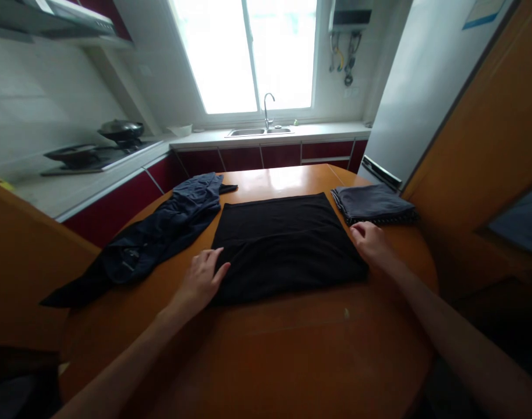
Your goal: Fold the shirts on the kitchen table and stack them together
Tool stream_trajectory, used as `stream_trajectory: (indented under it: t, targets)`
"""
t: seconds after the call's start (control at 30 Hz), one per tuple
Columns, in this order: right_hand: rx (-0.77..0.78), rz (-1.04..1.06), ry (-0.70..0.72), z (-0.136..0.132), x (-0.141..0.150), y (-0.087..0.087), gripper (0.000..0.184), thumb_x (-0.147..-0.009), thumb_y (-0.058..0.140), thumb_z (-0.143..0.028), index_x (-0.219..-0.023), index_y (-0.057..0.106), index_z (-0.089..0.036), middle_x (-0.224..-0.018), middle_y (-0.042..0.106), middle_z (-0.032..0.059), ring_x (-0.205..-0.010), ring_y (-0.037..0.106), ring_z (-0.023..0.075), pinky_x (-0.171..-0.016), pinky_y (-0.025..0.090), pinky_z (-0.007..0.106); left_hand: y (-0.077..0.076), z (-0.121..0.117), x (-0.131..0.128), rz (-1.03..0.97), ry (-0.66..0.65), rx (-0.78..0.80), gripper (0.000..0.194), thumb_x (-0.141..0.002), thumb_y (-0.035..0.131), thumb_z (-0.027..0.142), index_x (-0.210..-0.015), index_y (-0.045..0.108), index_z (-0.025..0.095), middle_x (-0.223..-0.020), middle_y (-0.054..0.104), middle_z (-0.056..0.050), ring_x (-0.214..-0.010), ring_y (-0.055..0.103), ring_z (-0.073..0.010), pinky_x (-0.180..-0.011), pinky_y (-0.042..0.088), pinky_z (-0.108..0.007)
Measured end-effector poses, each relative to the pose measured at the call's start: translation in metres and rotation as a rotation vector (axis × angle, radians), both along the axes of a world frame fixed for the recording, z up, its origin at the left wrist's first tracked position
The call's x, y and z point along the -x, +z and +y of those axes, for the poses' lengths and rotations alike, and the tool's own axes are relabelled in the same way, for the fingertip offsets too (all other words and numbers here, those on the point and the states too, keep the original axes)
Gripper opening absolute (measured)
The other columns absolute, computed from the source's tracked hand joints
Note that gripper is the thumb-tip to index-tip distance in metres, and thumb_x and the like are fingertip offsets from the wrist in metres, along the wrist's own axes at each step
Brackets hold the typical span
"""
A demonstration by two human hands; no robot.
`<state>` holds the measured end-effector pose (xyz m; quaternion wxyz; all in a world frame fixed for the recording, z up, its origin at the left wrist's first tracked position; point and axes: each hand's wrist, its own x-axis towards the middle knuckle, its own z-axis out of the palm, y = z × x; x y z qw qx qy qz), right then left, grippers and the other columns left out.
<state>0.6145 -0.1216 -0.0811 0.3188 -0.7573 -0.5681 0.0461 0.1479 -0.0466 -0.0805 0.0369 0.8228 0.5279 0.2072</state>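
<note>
One left hand (204, 272), grip released, lies at the left edge of the black cloth (283, 244). The cloth's long axis runs sideways across the bench (283, 361) toward the right hand (372, 242), slightly farther off, curled; whether it pinches, I cannot tell.

Table (283, 349) is looking like smooth wood, shining pretty glossy at the far end. Cloth (287, 247) is coming across as matt fabric, pile (375, 202) too. Tap (266, 121) and sink (246, 132) are gleaming like metal, fridge (405, 99) is showing a smooth satin sheen.
</note>
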Motion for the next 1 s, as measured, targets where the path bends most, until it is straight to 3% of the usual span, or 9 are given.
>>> stream_trajectory:
  t: [0.13, 0.2, 0.33, 0.47, 0.67, 0.73, 0.83, 0.93, 1.0]
  targets:
    - [0.075, 0.111, 0.067, -0.059, 0.000, -0.004, 0.036, -0.092, 0.053, -0.051, -0.077, 0.067, -0.021, -0.076, 0.070, 0.0074, -0.071, 0.065, 0.0235, -0.067, 0.047, 0.034, 0.004, -0.031, 0.045, -0.104, 0.050, 0.194, 0.051, -0.089, 0.050, 0.068, -0.093, 0.064, 0.020, -0.090, 0.066, -0.009, -0.083, 0.064, -0.0268, -0.078, 0.052, -0.038]
    - [0.079, 0.168, 0.125, -0.084, 0.003, -0.011, 0.034, -0.089, 0.058, -0.053, -0.079, 0.067, -0.022, -0.076, 0.069, 0.0056, -0.070, 0.064, 0.0229, -0.065, 0.047, 0.034, 0.003, -0.048, 0.054, -0.146, 0.030, 0.279, 0.054, -0.084, 0.055, 0.072, -0.091, 0.064, 0.020, -0.084, 0.064, -0.006, -0.073, 0.062, -0.0237, -0.068, 0.052, -0.034]
    - [0.040, 0.212, 0.201, -0.105, 0.007, -0.021, 0.027, -0.085, 0.067, -0.050, -0.089, 0.068, -0.023, -0.086, 0.069, 0.0056, -0.075, 0.064, 0.0230, -0.066, 0.049, 0.034, 0.003, -0.069, 0.053, -0.207, 0.026, 0.235, 0.059, -0.077, 0.061, 0.077, -0.091, 0.067, 0.020, -0.087, 0.062, -0.005, -0.070, 0.060, -0.0205, -0.065, 0.051, -0.032]
    - [0.017, 0.178, 0.220, -0.101, 0.010, -0.022, 0.023, -0.086, 0.064, -0.045, -0.081, 0.067, -0.023, -0.085, 0.067, 0.0058, -0.076, 0.063, 0.0227, -0.068, 0.049, 0.034, 0.004, -0.068, 0.052, -0.223, 0.023, 0.199, 0.063, -0.076, 0.058, 0.081, -0.082, 0.070, 0.020, -0.093, 0.061, -0.007, -0.081, 0.062, -0.0228, -0.074, 0.053, -0.035]
    - [0.057, 0.189, 0.280, -0.099, -0.008, -0.006, 0.026, -0.087, 0.058, -0.047, -0.079, 0.065, -0.023, -0.074, 0.065, 0.0035, -0.067, 0.058, 0.0203, -0.064, 0.047, 0.033, 0.003, -0.075, 0.066, -0.194, 0.007, 0.051, 0.054, -0.080, 0.059, 0.075, -0.076, 0.072, 0.022, -0.095, 0.060, -0.008, -0.094, 0.060, -0.0272, -0.086, 0.051, -0.039]
    - [0.106, 0.161, 0.316, -0.105, -0.015, -0.004, 0.027, -0.086, 0.058, -0.047, -0.075, 0.064, -0.023, -0.074, 0.065, 0.0042, -0.069, 0.060, 0.0211, -0.066, 0.048, 0.033, 0.003, -0.085, 0.072, -0.168, -0.013, 0.090, 0.049, -0.081, 0.063, 0.070, -0.074, 0.071, 0.023, -0.095, 0.061, -0.008, -0.094, 0.060, -0.0266, -0.085, 0.052, -0.037]
    - [0.215, 0.132, 0.370, -0.108, -0.026, -0.002, 0.030, -0.085, 0.061, -0.049, -0.072, 0.067, -0.022, -0.075, 0.067, 0.0050, -0.071, 0.063, 0.0216, -0.067, 0.050, 0.033, 0.009, -0.090, 0.080, -0.138, -0.103, 0.279, 0.043, -0.082, 0.065, 0.064, -0.072, 0.071, 0.022, -0.092, 0.063, -0.006, -0.086, 0.063, -0.0229, -0.078, 0.053, -0.031]
    - [0.194, 0.130, 0.320, -0.086, -0.032, 0.006, 0.030, -0.083, 0.064, -0.051, -0.080, 0.073, -0.022, -0.082, 0.072, 0.0067, -0.074, 0.066, 0.0225, -0.069, 0.052, 0.033, 0.025, -0.065, 0.082, -0.142, -0.141, 0.372, 0.048, -0.086, 0.057, 0.064, -0.072, 0.071, 0.021, -0.085, 0.066, -0.005, -0.077, 0.064, -0.0204, -0.073, 0.052, -0.028]
    - [0.088, 0.109, 0.284, -0.054, -0.028, 0.014, 0.029, -0.082, 0.064, -0.048, -0.086, 0.075, -0.021, -0.090, 0.075, 0.0080, -0.081, 0.069, 0.0238, -0.076, 0.053, 0.034, 0.035, -0.033, 0.073, -0.181, -0.065, 0.302, 0.051, -0.084, 0.056, 0.069, -0.078, 0.071, 0.020, -0.081, 0.068, -0.005, -0.074, 0.064, -0.0210, -0.072, 0.051, -0.029]
